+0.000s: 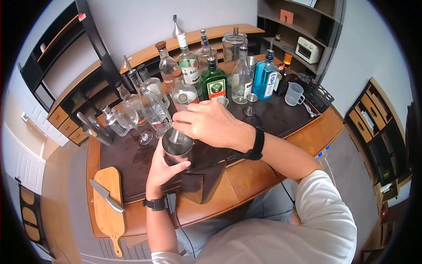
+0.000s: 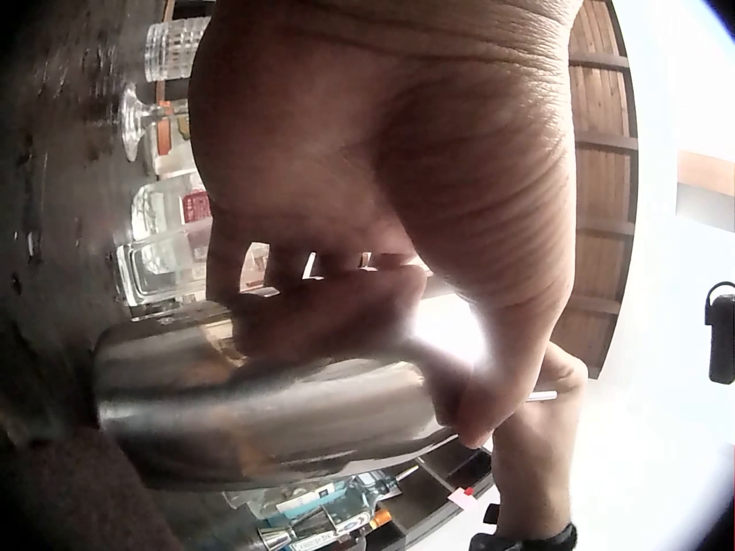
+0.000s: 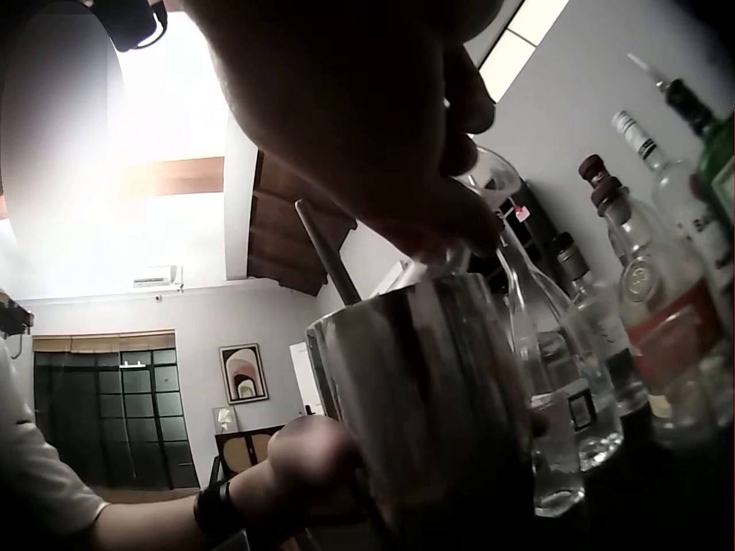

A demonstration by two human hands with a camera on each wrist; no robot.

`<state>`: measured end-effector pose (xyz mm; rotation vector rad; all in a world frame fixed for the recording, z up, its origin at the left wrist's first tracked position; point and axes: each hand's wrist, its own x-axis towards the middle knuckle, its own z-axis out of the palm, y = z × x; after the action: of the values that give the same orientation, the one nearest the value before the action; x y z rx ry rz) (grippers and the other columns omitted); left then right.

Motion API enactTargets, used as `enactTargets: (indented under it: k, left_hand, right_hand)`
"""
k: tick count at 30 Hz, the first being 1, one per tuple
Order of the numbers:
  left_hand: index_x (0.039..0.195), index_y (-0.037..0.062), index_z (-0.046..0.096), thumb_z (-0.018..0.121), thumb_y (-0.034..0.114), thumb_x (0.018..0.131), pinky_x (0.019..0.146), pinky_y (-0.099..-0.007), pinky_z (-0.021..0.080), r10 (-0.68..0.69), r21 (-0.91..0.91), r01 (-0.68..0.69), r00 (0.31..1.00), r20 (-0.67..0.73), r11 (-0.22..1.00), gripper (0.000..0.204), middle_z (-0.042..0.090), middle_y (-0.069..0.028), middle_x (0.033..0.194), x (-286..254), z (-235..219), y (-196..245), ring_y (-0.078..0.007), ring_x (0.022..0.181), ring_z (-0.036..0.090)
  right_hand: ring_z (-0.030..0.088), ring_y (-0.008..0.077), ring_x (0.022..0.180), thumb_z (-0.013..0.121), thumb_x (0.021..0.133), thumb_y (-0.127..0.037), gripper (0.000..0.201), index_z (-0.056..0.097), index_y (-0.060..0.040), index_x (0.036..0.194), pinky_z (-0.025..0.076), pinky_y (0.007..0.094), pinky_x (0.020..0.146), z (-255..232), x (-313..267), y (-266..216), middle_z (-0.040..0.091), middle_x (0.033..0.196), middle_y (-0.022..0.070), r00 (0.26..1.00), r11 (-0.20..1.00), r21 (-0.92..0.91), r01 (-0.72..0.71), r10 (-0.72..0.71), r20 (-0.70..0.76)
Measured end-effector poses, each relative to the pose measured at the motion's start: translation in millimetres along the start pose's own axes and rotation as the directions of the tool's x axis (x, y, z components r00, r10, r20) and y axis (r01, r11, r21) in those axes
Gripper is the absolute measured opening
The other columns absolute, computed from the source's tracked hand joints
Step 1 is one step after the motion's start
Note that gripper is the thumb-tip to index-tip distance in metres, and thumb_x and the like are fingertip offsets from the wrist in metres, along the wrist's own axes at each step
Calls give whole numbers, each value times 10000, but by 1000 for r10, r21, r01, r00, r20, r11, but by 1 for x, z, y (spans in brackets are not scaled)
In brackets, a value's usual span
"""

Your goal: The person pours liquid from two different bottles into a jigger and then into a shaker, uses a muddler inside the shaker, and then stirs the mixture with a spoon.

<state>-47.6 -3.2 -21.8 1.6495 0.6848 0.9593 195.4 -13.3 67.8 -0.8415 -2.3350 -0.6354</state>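
My left hand grips a metal shaker tin round its side, its thumb across the front. The left wrist view shows the fingers wrapped round the shiny tin, which stands on the dark mat. My right hand is over the tin's mouth, fingers bent downward. Between its fingertips is a clear, shiny piece that reaches into the tin; I cannot tell its kind. In the right wrist view a slim metal bar slants up from the tin's rim, beside the right hand.
Behind the tin stand several bottles, among them a green bottle and a blue bottle. A jigger and a plastic measuring jug are at right. A knife lies on a wooden board at left; a stemmed glass is close by.
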Motion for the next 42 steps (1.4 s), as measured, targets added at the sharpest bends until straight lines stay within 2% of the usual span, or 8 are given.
enactTargets:
  k: [6,7,8,10,13,21,37,42]
  left_hand:
    - [1484,43,458,901,-42,758,816,-290,604,23,22,-23,1000,2,1000,855,668,-59,1216,2,-3,-7,-131,914,720]
    - [1487,42,456,901,-42,758,815,-290,606,24,18,-24,1000,0,1000,859,667,-62,1221,4,-2,-7,-133,912,722]
    - [1491,40,454,901,-42,758,815,-290,608,20,13,-20,1000,-4,1000,863,667,-65,1226,3,-1,-6,-135,910,724]
    - [1499,38,450,900,-41,758,813,-289,613,17,8,-17,1000,-13,1000,870,669,-70,1233,3,-1,-4,-139,908,728]
    - [1512,36,445,898,-39,760,813,-288,617,16,4,-16,1000,-17,1000,882,674,-76,1241,3,0,-3,-140,911,733]
    - [1521,38,445,904,-28,766,814,-287,609,12,-10,-12,1000,-24,1000,886,680,-70,1220,2,0,-1,-127,910,727]
    - [1506,45,455,910,-35,767,848,-296,605,-10,-70,8,1000,-25,997,872,664,-61,1230,1,-6,-3,-131,923,728]
    - [1480,26,465,920,-51,743,822,-298,614,-14,-67,13,1000,-10,998,870,687,-63,1172,1,-7,5,-130,872,738]
  right_hand:
    - [768,278,938,793,869,-122,218,801,-121,1087,618,374,762,3,-30,10,794,1087,53,932,884,350,-310,355,-69]
    - [761,176,831,832,843,-104,245,802,-119,1085,599,313,718,2,-41,18,801,1068,43,909,863,368,-347,407,-96]
    - [718,114,794,840,851,-86,256,788,-96,1101,577,278,706,-13,-51,21,804,1063,46,815,729,394,-559,572,99]
    - [639,52,726,857,846,-72,266,767,-60,1096,542,236,691,-23,-83,38,798,1008,34,662,487,531,-694,721,203]
    - [625,35,736,874,844,-42,237,732,-19,1033,518,211,673,-23,-141,78,789,962,33,541,335,707,-622,837,80]
    - [758,136,803,930,785,-114,267,727,-29,935,587,298,739,-9,-263,187,792,845,63,261,229,256,-939,960,101]
    - [786,305,882,941,765,-190,375,766,-22,1052,607,409,802,-12,-257,162,803,949,148,351,347,-134,-928,936,-10]
    - [775,227,751,890,847,-170,222,784,0,944,600,352,703,-19,-231,110,797,873,152,348,339,81,-937,911,219]
